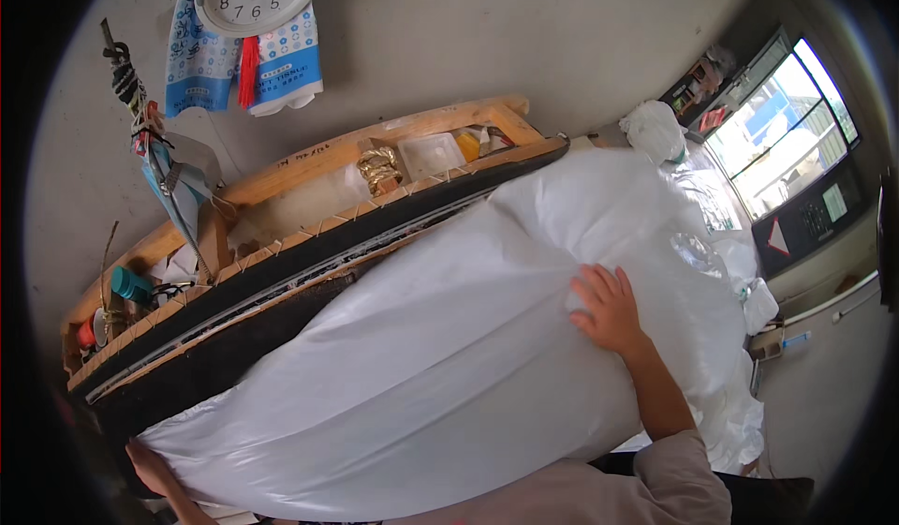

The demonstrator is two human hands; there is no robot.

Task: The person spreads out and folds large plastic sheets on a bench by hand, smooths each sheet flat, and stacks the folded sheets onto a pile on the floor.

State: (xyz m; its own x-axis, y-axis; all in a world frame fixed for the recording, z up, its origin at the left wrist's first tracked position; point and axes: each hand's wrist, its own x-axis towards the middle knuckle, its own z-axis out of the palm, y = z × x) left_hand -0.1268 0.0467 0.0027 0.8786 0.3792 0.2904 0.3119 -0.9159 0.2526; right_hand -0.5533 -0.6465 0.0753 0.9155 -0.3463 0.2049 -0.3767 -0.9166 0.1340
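A large, bulging white plastic bag (403,375) stretches across the bench in front of me, its surface pulled into long creases. At the bag's lower left corner, my left hand (150,469) is closed on the plastic, with some of its fingers hidden. My right hand (607,308) lies on the bag's right part, fingers spread and pressing on the plastic near a puckered spot. Whatever fills the bag cannot be made out through it.
Behind the bag runs a long black bar (309,235) beside a wooden tray (318,155) holding gold cord (379,169) and a teal cap (131,284). A hanging hook (173,178) dangles at left. More white plastic (721,366) heaps at right, near a window (787,132).
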